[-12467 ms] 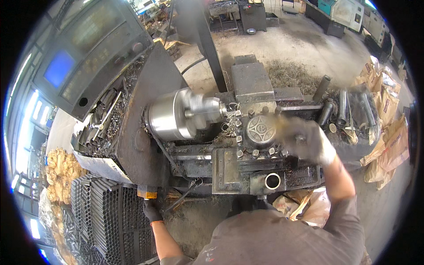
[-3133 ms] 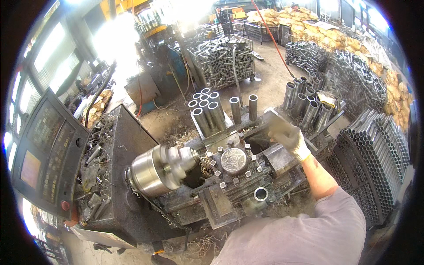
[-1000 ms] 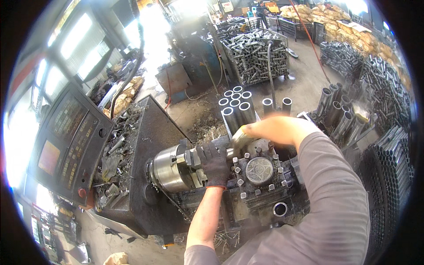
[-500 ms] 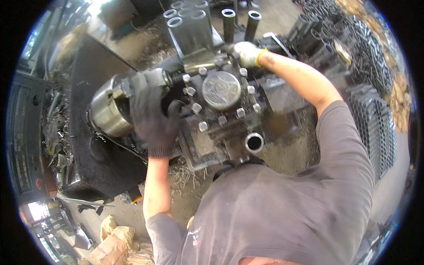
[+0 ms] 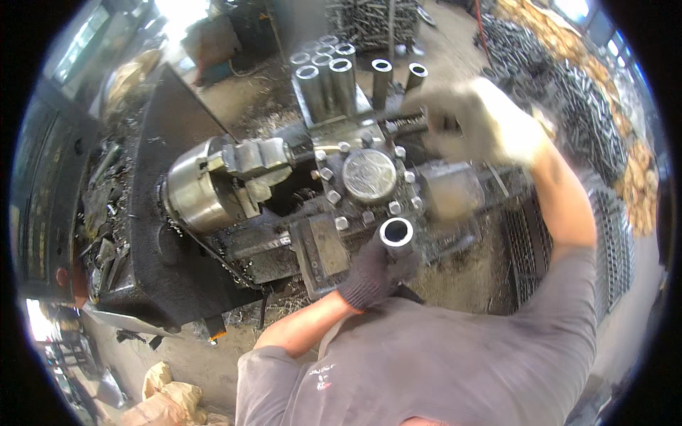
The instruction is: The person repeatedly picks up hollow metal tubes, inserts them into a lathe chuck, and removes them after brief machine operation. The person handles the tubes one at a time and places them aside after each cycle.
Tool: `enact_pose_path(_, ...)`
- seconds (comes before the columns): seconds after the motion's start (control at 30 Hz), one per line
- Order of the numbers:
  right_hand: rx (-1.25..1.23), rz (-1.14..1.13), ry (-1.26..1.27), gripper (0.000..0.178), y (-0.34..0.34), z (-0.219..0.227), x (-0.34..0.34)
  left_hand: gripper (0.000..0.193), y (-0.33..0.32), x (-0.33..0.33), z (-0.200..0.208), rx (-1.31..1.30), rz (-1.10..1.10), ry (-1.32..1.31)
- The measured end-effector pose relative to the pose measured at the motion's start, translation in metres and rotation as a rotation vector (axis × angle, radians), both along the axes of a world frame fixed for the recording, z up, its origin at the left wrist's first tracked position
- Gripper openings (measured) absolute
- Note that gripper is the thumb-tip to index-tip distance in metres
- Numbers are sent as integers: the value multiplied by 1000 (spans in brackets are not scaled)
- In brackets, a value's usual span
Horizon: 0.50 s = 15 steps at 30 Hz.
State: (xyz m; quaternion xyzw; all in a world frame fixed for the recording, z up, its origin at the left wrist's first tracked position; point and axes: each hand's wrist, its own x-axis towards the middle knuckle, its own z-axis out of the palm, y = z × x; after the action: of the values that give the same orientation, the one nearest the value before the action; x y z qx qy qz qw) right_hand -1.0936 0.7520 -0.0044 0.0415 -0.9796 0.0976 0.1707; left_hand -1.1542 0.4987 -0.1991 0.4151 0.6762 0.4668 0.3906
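While a grey steel tube with a bright ring-shaped rim is met by the left hand in a dark knitted glove: the tube is seen below the centre of the frame, roughly upright, its open end turned up.
Left fingers: they appear to be curled around the tube just below its rim, though the tips are mostly hidden.
Right hand in a pale glove: it is raised at the upper right, blurred, well apart from the tube; whether its fingers are spread or pressed together on something cannot be told.
Tube's stage: it is judged to be taken hold of but not set in the silver cylindrical chuck, from which it is well apart; whether it has been worked cannot be read from its surface.
Chuck's stage: no spin blur is shown at the left of the frame, so a standstill is judged; whether a piece is clasped between its stepped blocks cannot be made out.
Dark tool post with a round embossed cap: it is placed near the centre, just above the tube in the frame.
Cluster of upright grey tubes: it is stood at the upper centre; whether these are finished or waiting cannot be told.
Pair of upright grey tubes: it is stood just right of the cluster.
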Motion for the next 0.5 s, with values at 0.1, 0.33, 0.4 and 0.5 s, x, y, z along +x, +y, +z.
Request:
enact_pose_path(0.1,688,187,169,43,-60,19,5,60,-10,-17,58,215,89,-518)
enact_pose_path(0.33,375,350,96,9,-33,9,-72,64,-13,-104,140,25,95,-171)
enact_pose_path(0.4,411,84,-117,12,-11,4,-99,66,-38,-119,128,-5,500,493)
enact_pose_path(0.5,482,-291,-461,24,8,-22,-146,48,-92,-131,79,94,846,440)
